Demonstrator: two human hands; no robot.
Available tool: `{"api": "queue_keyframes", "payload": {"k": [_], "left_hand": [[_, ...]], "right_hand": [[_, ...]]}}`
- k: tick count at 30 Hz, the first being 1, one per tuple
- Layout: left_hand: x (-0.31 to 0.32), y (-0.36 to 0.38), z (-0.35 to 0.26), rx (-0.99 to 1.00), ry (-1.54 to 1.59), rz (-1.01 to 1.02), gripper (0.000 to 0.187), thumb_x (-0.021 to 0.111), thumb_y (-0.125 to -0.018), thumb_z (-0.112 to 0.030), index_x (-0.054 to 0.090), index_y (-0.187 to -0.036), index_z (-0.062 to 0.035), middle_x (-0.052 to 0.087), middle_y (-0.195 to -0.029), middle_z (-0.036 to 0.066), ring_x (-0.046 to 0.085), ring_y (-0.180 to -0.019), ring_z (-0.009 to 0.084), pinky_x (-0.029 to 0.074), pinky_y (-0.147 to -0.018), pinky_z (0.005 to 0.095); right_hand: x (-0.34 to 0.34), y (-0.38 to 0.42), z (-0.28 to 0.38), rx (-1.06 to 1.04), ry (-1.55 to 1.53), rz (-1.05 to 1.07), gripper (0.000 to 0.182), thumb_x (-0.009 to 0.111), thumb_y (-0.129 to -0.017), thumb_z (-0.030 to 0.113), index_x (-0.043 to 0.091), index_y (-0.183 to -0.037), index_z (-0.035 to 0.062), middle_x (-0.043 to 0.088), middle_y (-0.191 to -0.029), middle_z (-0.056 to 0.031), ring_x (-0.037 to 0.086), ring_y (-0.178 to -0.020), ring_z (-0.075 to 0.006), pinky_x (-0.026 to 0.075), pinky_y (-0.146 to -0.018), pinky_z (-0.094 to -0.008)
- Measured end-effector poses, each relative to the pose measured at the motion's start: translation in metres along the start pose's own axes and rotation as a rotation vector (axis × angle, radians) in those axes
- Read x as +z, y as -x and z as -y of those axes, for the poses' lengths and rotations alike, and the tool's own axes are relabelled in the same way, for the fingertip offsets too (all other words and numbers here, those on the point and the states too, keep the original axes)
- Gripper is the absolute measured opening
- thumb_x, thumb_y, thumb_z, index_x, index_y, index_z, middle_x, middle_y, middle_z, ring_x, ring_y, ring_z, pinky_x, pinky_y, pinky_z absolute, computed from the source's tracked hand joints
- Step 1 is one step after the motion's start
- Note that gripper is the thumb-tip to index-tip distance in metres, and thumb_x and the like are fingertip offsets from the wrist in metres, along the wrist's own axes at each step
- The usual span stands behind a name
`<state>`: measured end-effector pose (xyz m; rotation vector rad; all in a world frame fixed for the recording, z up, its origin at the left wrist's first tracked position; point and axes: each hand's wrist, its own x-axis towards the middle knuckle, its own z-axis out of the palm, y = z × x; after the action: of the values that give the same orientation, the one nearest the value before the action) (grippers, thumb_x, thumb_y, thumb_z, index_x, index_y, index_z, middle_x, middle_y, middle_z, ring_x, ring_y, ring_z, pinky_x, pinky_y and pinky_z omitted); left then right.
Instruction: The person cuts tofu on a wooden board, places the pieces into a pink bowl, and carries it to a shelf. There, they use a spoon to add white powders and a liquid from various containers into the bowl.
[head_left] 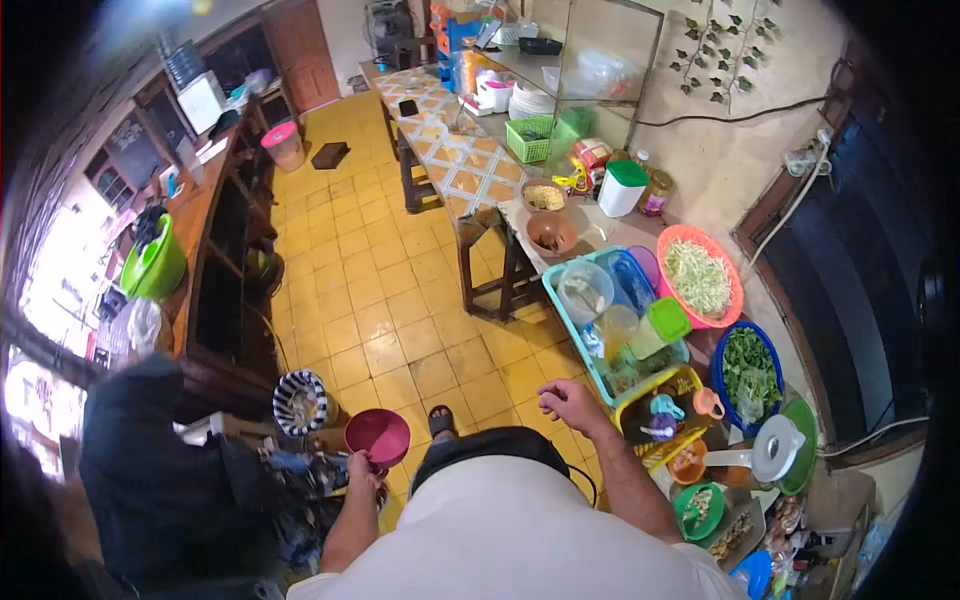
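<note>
Two hands: seen from above.
Left hand (364,468): closed on magenta bowl (378,436) rim.
Right hand (566,401): loosely curled, nothing held, near worktop (612,232) edge.

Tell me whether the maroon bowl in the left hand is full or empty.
Empty: the maroon bowl, gripped by the left hand, shows only bare inner surface.

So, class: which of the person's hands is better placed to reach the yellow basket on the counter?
Probably the right hand: it is empty and hangs beside the yellow basket. The left hand grips the maroon bowl, on the far side.
</note>
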<state>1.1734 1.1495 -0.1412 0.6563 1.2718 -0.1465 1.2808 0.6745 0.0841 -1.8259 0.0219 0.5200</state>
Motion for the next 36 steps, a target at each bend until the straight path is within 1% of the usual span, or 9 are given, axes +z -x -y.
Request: {"api": "queue_keyframes", "payload": {"k": [6, 7, 11, 14, 20, 22, 23, 26, 36], "left_hand": [[0.122, -0.040, -0.155, 0.230, -0.205, 0.285, 0.045, 0.052, -0.069, -0.005, 0.053, -0.110, -0.0222, 0.056, -0.096, 0.003, 0.056, -0.081, 0.0233, 0.049, -0.070, 0.0457], [0.160, -0.006, -0.176, 0.289, -0.204, 0.212, 0.026, 0.055, -0.072, -0.012, 0.055, -0.099, -0.0128, 0.056, -0.091, 0.006, 0.054, -0.079, 0.0221, 0.051, -0.069, 0.0410], [0.244, -0.018, -0.262, 0.321, -0.245, 0.279, 0.035, 0.057, -0.071, -0.014, 0.054, -0.105, -0.0135, 0.054, -0.107, 0.006, 0.054, -0.097, 0.0249, 0.047, -0.087, 0.0456], [0.309, -0.016, -0.301, 0.276, -0.138, 0.319, 0.029, 0.055, -0.072, -0.008, 0.055, -0.100, -0.0158, 0.058, -0.094, 0.002, 0.056, -0.087, 0.0218, 0.049, -0.082, 0.0466], [0.364, -0.078, -0.336, 0.252, -0.088, 0.332, 0.029, 0.055, -0.074, -0.012, 0.057, -0.103, -0.0123, 0.061, -0.096, 0.003, 0.058, -0.091, 0.0237, 0.047, -0.086, 0.0473], [0.389, -0.088, -0.346, 0.189, -0.095, 0.365, 0.033, 0.054, -0.074, -0.010, 0.056, -0.107, -0.0120, 0.061, -0.102, 0.006, 0.058, -0.096, 0.0255, 0.047, -0.086, 0.0478], [0.402, -0.087, -0.353, 0.203, -0.089, 0.358, 0.033, 0.054, -0.074, -0.010, 0.056, -0.107, -0.0120, 0.061, -0.102, 0.006, 0.058, -0.096, 0.0255, 0.047, -0.086, 0.0478], [0.447, -0.078, -0.354, 0.230, -0.059, 0.286, 0.035, 0.054, -0.074, -0.009, 0.056, -0.108, -0.0097, 0.060, -0.108, 0.009, 0.058, -0.101, 0.0272, 0.048, -0.087, 0.0497], [0.685, -0.066, -0.415, 0.191, -0.513, 0.650, 0.054, 0.049, -0.075, -0.007, 0.045, -0.128, -0.0189, 0.054, -0.121, 0.008, 0.057, -0.105, 0.0270, 0.051, -0.087, 0.0499]], "right_hand": [[-0.027, -0.120, 0.041, -0.036, -0.150, -0.255, 0.019, 0.061, -0.090, 0.013, 0.064, -0.102, -0.0021, 0.066, -0.084, -0.0050, 0.064, -0.072, -0.0120, 0.052, -0.060, -0.0263], [-0.034, -0.144, 0.046, -0.039, -0.231, -0.341, 0.015, 0.060, -0.092, 0.011, 0.064, -0.099, -0.0015, 0.065, -0.081, -0.0045, 0.062, -0.070, -0.0112, 0.052, -0.060, -0.0256], [-0.067, -0.231, 0.111, -0.114, -0.335, -0.497, 0.016, 0.058, -0.094, 0.013, 0.064, -0.098, -0.0015, 0.063, -0.078, -0.0033, 0.060, -0.066, -0.0103, 0.051, -0.058, -0.0251], [-0.104, -0.318, 0.129, -0.143, -0.328, -0.510, 0.016, 0.057, -0.094, 0.011, 0.064, -0.101, -0.0017, 0.063, -0.078, -0.0032, 0.059, -0.065, -0.0099, 0.050, -0.058, -0.0254], [-0.172, -0.529, 0.066, 0.076, -0.417, -0.634, 0.022, 0.064, -0.085, 0.011, 0.065, -0.104, -0.0005, 0.066, -0.084, -0.0080, 0.061, -0.065, -0.0127, 0.050, -0.054, -0.0261], [-0.187, -0.594, 0.016, 0.113, 0.104, -0.851, 0.030, 0.068, -0.076, 0.015, 0.066, -0.103, 0.0012, 0.068, -0.086, -0.0113, 0.065, -0.071, -0.0180, 0.053, -0.062, -0.0322], [-0.178, -0.585, 0.047, 0.038, 0.287, -0.922, 0.037, 0.072, -0.071, 0.024, 0.068, -0.103, 0.0054, 0.069, -0.093, -0.0145, 0.067, -0.083, -0.0272, 0.052, -0.075, -0.0380], [-0.175, -0.588, 0.061, 0.270, 0.418, -0.794, 0.041, 0.073, -0.070, 0.039, 0.070, -0.101, 0.0116, 0.069, -0.104, -0.0125, 0.064, -0.097, -0.0333, 0.050, -0.084, -0.0412], [-0.154, -0.581, 0.079, 0.497, 0.498, -0.836, 0.029, 0.067, -0.079, 0.019, 0.067, -0.105, 0.0059, 0.068, -0.101, -0.0174, 0.064, -0.100, -0.0337, 0.050, -0.088, -0.0413]]}}
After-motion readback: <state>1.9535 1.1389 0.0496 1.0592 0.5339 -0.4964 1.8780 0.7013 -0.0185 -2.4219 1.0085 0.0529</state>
